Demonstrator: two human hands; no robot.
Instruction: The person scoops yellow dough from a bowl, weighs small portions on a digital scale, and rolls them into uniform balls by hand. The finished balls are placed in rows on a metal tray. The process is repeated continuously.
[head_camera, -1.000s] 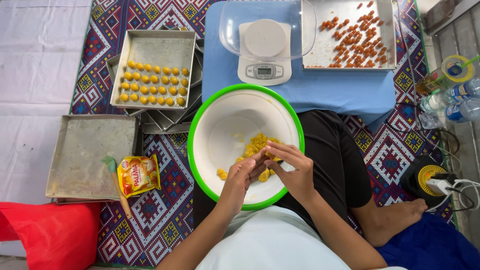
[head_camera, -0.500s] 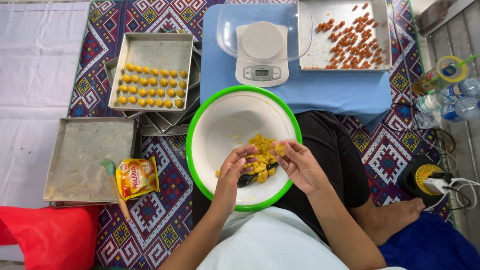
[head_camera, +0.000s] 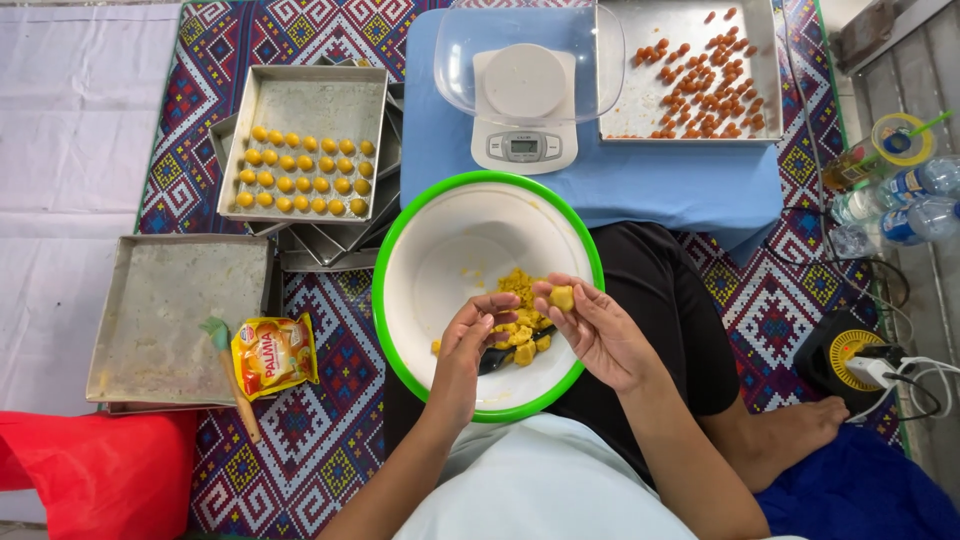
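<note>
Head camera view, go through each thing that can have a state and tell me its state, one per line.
Right hand: pinching a yellow dough piece
Left hand: in the bowl, on the dough heap
Bowl: nearly empty
Upper tray: part filled with dough balls
Lower tray: holds a packet
Scale: clear bowl on top

One bowl (head_camera: 420, 225), one scale (head_camera: 522, 110), two hands (head_camera: 470, 345), twenty-four dough balls (head_camera: 300, 178).

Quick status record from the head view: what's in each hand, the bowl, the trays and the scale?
right hand: holds a small yellow dough piece at its fingertips
left hand: fingers in the dough chunks, over a dark tool
bowl: white, green rim, on the lap
left tray: rows of yellow balls
far right tray: brown pieces
near tray: holds a yellow packet
scale: clear bowl on top
</note>
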